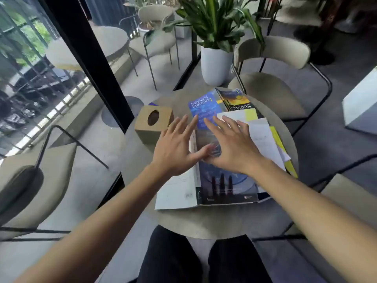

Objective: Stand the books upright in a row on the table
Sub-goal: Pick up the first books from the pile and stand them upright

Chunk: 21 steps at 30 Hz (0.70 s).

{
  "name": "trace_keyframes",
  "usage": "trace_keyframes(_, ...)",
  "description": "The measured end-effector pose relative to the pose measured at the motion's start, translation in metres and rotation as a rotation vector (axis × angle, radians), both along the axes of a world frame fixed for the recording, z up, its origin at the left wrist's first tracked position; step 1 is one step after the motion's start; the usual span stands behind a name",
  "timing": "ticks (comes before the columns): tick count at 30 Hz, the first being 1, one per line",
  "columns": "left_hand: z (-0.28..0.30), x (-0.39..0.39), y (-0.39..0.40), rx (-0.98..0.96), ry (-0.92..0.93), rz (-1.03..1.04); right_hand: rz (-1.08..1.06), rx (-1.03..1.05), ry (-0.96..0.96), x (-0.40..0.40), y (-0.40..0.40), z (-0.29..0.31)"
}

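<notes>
Several books lie flat in a loose pile on a small round table (214,223). Nearest me is a dark book with towers on its cover (224,186), lying on a white book (175,193). Behind it lie a blue book (204,107) and a dark book with a yellow sunset cover (236,100). White and yellow books (263,137) lie at the right. My left hand (175,148) and my right hand (230,148) hover over the pile with fingers spread, thumbs close together above the dark book. Neither hand holds anything.
A cardboard tissue box (152,123) stands at the table's left side, close to my left hand. A white pot with a green plant (215,64) stands beyond the table. Beige chairs (271,86) surround the table, and a glass wall is at the left.
</notes>
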<state>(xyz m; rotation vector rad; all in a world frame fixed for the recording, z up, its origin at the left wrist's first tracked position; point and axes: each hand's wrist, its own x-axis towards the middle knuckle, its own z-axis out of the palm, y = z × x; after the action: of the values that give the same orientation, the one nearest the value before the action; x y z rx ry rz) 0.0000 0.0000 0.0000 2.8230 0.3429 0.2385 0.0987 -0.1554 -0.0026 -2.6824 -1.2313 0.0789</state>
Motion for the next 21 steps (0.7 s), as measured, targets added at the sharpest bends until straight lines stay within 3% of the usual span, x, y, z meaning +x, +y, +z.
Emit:
trace_keyframes(10, -0.051, 0.009, -0.005, -0.28, -0.005, 0.101, -0.068, 0.125, -0.108, -0.02, -0.003, -0.066)
trace_keyframes(21, -0.044, 0.014, -0.018, -0.432, 0.101, 0.331, -0.145, 0.001, -0.021, -0.055, 0.004, -0.072)
